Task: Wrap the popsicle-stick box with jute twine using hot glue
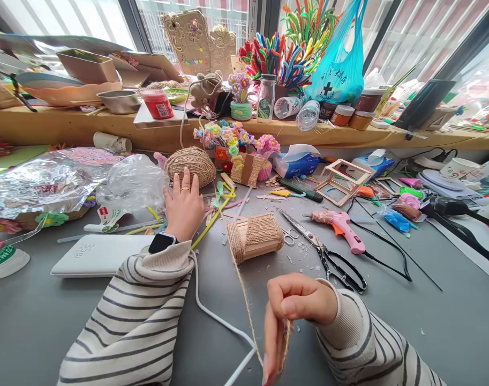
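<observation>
My left hand (185,209) reaches forward with its fingers spread, fingertips against the front of a big ball of jute twine (191,165). Closer to me, my right hand (292,308) is curled, and a strand of twine (244,292) runs over its fingers. That strand leads up to a small wooden-stick frame (260,236) wound with twine, which lies on the table between my hands. To its right are open scissors (322,244) with black handles and a pink glue gun (340,228).
A white power bank (103,254) and its cable (218,316) lie by my left forearm. Beyond are clear plastic wrap (134,179), yarn flowers (228,136), a wooden stick frame (343,179) and small scissors (290,236). A crowded ledge (148,128) runs along the back.
</observation>
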The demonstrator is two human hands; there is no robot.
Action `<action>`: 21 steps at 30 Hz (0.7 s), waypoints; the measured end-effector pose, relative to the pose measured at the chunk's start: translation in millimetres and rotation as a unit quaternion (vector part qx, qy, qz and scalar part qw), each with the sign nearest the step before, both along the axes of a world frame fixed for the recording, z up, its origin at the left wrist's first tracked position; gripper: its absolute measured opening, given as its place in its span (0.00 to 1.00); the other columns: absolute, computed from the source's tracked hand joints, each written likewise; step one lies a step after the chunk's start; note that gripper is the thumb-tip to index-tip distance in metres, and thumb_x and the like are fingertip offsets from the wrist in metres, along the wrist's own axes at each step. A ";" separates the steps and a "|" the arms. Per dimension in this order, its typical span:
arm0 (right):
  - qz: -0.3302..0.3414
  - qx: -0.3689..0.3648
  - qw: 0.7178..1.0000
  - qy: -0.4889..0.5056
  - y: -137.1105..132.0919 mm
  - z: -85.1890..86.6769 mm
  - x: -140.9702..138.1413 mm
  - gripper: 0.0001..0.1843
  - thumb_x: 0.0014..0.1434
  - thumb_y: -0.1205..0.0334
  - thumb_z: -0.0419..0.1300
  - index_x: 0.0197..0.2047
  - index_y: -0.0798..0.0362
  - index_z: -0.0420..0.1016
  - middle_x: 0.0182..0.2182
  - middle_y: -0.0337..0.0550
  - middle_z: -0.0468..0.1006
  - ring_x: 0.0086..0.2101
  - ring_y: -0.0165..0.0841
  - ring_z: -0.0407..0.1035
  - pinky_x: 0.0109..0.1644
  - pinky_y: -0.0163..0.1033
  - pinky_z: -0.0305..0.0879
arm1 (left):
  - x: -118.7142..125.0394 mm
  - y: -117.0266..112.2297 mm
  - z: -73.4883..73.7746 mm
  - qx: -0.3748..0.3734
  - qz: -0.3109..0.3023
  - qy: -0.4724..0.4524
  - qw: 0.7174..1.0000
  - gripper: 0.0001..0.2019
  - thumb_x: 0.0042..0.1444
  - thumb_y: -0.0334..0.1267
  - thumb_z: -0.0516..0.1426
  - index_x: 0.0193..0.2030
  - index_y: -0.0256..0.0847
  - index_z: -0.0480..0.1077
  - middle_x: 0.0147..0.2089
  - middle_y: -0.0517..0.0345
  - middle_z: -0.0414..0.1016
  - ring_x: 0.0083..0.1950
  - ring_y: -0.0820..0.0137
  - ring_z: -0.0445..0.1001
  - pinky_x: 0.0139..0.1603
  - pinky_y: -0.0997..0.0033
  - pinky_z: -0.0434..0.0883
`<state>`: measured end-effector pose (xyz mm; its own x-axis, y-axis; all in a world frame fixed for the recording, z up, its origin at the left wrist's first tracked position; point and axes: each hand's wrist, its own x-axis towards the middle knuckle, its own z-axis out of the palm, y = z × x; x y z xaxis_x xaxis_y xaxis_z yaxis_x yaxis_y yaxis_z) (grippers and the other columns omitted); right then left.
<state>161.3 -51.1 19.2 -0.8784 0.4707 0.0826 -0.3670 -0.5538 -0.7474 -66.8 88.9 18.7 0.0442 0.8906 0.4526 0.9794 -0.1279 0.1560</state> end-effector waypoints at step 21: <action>-0.500 0.110 0.855 -0.081 24.2 3.0 14.3 0.13 0.53 0.54 0.60 0.23 0.53 0.69 0.20 0.35 0.70 0.20 0.24 0.65 0.21 0.29 0.63 | 43.4 -108.9 46.9 -0.362 -0.404 -0.355 0.762 0.12 0.55 0.46 0.52 0.30 0.39 0.67 0.23 0.63 0.64 0.24 0.77 0.60 0.23 0.77 0.58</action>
